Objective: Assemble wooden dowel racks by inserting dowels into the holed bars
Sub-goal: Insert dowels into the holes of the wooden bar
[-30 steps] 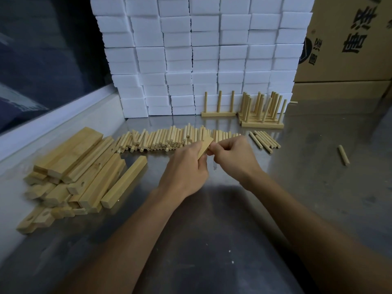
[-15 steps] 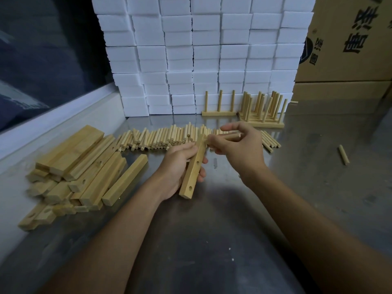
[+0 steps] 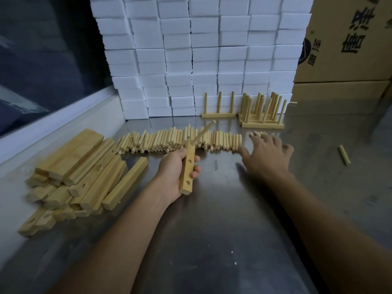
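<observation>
Left hand (image 3: 176, 172) holds a wooden bar (image 3: 187, 166) lifted off the bench (image 3: 212, 240), fingers and thumb wrapped around its middle. One dowel (image 3: 203, 131) stands in the bar's far hole, leaning up and to the right; two more holes show empty on the near face, giving three holes in all.

Right hand (image 3: 265, 153) hovers with fingers spread and nothing in its grip, over the right end of the dowel row (image 3: 180, 140); motion blur makes it hard to say whether the fingertips touch the dowels beneath.

Handling: the bar looks light and rigid, best held at mid-length as here, which leaves the holes uncovered. The dowels appear light, stiff and smooth, likely to roll on the polished metal; a pinch near one end should leave the other free to enter a hole.

Counts: one bar in hand; a pile of bars (image 3: 80, 172) to the left, more than ten, exact number unclear. The row holds several dozen dowels. One stray dowel (image 3: 344, 154) lies well apart on the right. One finished rack (image 3: 219, 114) with three upright dowels stands at the back, beside a stack of racks (image 3: 262, 117).
</observation>
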